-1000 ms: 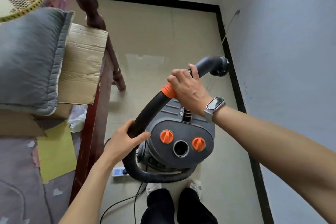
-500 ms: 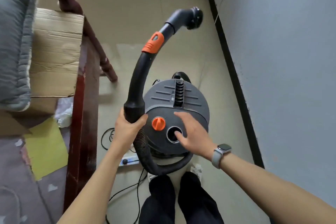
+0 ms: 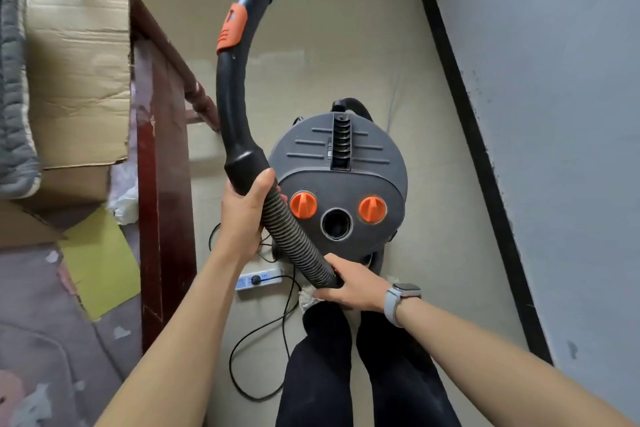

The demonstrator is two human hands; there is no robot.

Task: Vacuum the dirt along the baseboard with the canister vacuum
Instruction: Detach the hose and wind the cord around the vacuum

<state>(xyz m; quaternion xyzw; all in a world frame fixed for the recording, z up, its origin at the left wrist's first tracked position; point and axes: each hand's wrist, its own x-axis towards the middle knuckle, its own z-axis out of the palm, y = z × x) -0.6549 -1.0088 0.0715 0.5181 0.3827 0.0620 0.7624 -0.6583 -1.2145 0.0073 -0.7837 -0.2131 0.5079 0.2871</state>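
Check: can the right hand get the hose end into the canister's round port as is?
Probably yes. The right hand grips the hose end just below the open port, and nothing lies between them. The left hand holds the hose higher up, clear of the path.

No legible text (canister label blurred)

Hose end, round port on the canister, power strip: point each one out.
Hose end (image 3: 333, 282), head view, the tip in the right hand.
Round port (image 3: 336, 224), head view, its dark opening.
Power strip (image 3: 258, 280), head view, its white top face.
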